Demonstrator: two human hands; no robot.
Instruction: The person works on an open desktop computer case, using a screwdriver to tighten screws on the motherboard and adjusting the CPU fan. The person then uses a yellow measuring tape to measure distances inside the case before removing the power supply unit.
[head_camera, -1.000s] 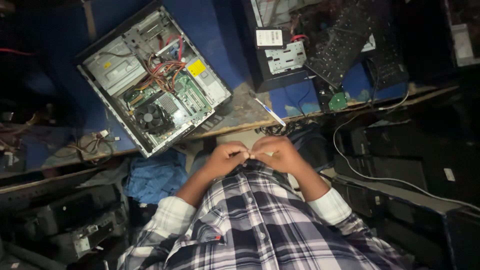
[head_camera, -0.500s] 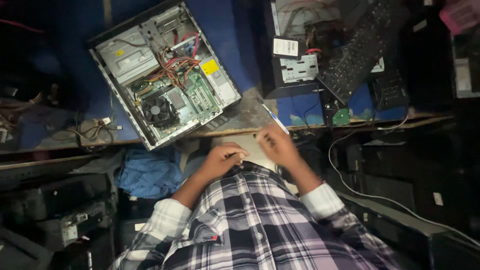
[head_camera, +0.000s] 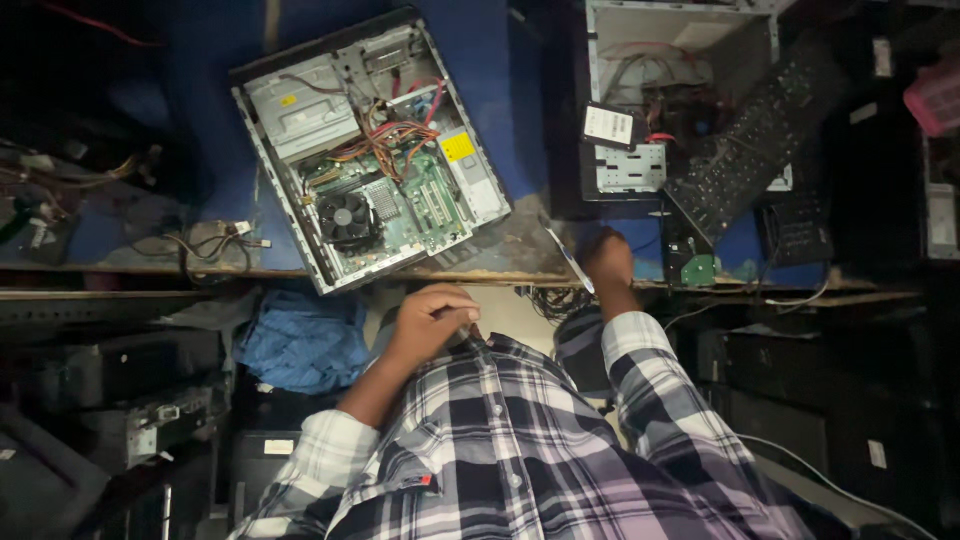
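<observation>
My left hand (head_camera: 432, 318) is curled into a loose fist just in front of my chest, below the table's front edge (head_camera: 470, 276); nothing shows in it. My right hand (head_camera: 608, 260) rests on that edge, beside a slim white and blue pen-like tool (head_camera: 568, 260) lying there. Its fingers are in shadow. An open computer case (head_camera: 300, 110) lies on its side on the blue table, up and left of my hands. It shows a black fan (head_camera: 345, 216), a green board and bundled coloured wires.
A second open case (head_camera: 690, 40) stands at the back right with a drive (head_camera: 608, 125) and a black keyboard (head_camera: 760, 140) leaning on it. A small green board (head_camera: 702, 270) lies near my right hand. Loose cables (head_camera: 215, 240) sit left; a blue cloth (head_camera: 300, 340) lies under the table.
My hands were together at my chest. They have parted: the right hand has reached forward to the table edge, and the left has stayed near my chest.
</observation>
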